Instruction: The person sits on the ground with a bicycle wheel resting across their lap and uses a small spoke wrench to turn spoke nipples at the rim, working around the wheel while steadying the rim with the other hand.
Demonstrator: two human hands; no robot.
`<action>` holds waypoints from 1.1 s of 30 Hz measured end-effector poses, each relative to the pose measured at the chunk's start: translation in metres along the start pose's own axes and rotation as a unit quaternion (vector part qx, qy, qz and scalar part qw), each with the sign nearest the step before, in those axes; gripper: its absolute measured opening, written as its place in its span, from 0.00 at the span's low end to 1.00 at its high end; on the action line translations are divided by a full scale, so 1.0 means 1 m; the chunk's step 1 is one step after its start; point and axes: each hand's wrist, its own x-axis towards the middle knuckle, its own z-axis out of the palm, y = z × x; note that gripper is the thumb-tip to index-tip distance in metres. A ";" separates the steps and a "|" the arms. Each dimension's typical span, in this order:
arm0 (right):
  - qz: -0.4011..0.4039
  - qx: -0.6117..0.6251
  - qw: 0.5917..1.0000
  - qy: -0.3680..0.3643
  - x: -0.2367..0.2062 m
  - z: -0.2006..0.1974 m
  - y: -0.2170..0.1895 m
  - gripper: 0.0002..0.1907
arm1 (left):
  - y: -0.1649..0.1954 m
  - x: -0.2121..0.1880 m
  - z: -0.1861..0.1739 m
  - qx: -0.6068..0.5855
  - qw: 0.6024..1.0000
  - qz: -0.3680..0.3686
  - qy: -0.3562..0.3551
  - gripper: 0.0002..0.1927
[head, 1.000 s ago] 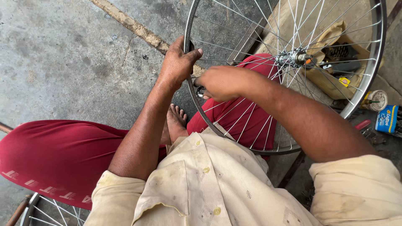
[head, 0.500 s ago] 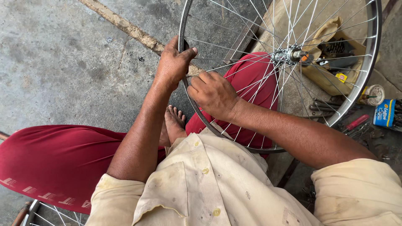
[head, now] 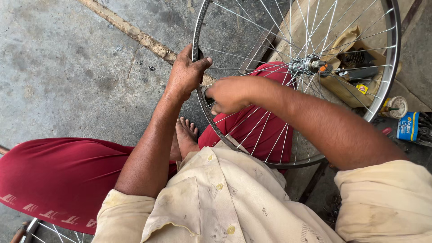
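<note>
A bicycle wheel [head: 390, 67] of shiny metal is held upright in front of the seated person, above the red-clothed knees. Its rim is thin, round and smooth, and many fine steel spokes [head: 252, 130] run straight from it to the hub [head: 310, 64], which is seen in the upper right part of the circle. The axle of the hub seems to point to the right and a little toward the camera, so the plane of the wheel is tilted.

The left hand [head: 185, 74] is closed around the rim on its left side, with the thumb laid over the edge. The right hand [head: 228, 93] is placed just beside it, inside the circle, with the fingers curled together near the rim among the spokes; what is pinched there cannot be told.

Behind the wheel an open cardboard box [head: 344, 85] with dark metal parts is seen on the rough grey concrete floor [head: 67, 67]. A blue packet [head: 407, 127] and a small round tin [head: 396, 107] lie near it.
</note>
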 end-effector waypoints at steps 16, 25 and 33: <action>-0.057 -0.181 0.864 0.466 -0.026 0.054 -0.025 0.03 | -0.013 0.005 -0.002 0.020 1.000 0.020 -0.001 0.15; -0.095 -0.237 0.855 0.451 -0.007 0.053 -0.021 0.08 | -0.016 0.007 -0.005 0.015 1.000 0.012 0.006 0.14; -0.149 -0.182 0.865 0.444 -0.046 0.049 -0.004 0.08 | -0.018 0.007 -0.005 0.017 0.999 0.048 0.000 0.15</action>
